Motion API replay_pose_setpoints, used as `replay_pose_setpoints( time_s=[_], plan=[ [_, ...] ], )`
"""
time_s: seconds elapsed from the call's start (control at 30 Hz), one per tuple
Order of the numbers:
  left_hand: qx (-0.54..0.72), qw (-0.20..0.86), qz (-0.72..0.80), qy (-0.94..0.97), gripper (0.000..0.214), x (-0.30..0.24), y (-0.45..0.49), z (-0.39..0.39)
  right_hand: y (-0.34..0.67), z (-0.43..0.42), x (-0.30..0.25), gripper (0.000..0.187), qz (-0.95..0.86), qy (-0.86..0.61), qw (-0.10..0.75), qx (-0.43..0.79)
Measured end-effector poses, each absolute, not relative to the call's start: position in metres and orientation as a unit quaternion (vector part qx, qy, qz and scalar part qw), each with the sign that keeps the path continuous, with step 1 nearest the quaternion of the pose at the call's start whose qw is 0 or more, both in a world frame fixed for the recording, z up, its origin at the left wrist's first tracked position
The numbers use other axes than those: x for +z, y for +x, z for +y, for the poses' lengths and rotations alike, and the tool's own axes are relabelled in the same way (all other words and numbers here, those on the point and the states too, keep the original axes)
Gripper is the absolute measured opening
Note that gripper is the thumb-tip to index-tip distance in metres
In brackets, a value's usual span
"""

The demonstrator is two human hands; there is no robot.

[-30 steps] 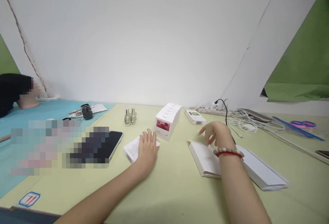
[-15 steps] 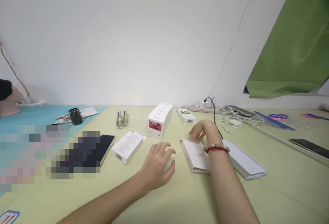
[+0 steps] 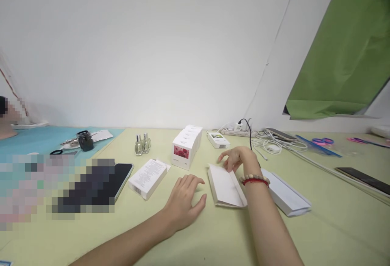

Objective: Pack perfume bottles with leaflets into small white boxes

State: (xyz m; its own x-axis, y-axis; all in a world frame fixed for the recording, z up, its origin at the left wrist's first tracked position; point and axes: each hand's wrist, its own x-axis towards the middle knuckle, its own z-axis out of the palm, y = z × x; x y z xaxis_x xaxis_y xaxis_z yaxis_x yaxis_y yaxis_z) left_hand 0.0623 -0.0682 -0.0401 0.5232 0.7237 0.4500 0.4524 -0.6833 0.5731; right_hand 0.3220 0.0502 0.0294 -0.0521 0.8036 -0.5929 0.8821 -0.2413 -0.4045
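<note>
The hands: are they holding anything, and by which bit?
The right hand has its fingers at the far end of the white folded card; I can't tell if they grip it. The left hand holds nothing.

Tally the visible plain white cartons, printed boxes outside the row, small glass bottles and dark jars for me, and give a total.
Plain white cartons: 2
Printed boxes outside the row: 2
Small glass bottles: 2
Dark jar: 1
Total: 7

No wording is legible. Flat white box [image 3: 148, 178] bears dense print, too small to read, and a barcode [image 3: 137, 189] on its near end. Row of white boxes [image 3: 185, 146] carries tiny characters on tops and front, unresolved. Small carton [image 3: 218, 140] at back shows a barcode.
</note>
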Motion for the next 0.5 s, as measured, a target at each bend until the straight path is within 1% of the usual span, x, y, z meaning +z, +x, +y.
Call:
replay_pose_setpoints(
  time_s=[0.1,0.17,0.27,0.4,0.5],
  plan=[
    [0.385,0.317,0.392,0.773,0.038,-0.043,0.065,-0.069,0.309,0.037,0.056,0.069,0.601,0.651,-0.012,-0.464],
    [0.406,0.386,0.422,0.713,0.054,-0.045,0.067,-0.068,0.295,0.026,0.076,0.061,0.633,0.625,-0.053,-0.453],
    [0.436,0.434,0.446,0.649,0.071,-0.045,0.067,-0.065,0.273,0.011,0.100,0.053,0.667,0.629,-0.047,-0.398],
    [0.483,0.422,0.459,0.615,0.077,-0.040,0.064,-0.061,0.248,-0.008,0.118,0.047,0.701,0.642,-0.025,-0.309],
    [0.505,0.445,0.438,0.596,0.070,-0.034,0.063,-0.059,0.234,-0.017,0.125,0.040,0.759,0.585,-0.042,-0.281]
  ],
)
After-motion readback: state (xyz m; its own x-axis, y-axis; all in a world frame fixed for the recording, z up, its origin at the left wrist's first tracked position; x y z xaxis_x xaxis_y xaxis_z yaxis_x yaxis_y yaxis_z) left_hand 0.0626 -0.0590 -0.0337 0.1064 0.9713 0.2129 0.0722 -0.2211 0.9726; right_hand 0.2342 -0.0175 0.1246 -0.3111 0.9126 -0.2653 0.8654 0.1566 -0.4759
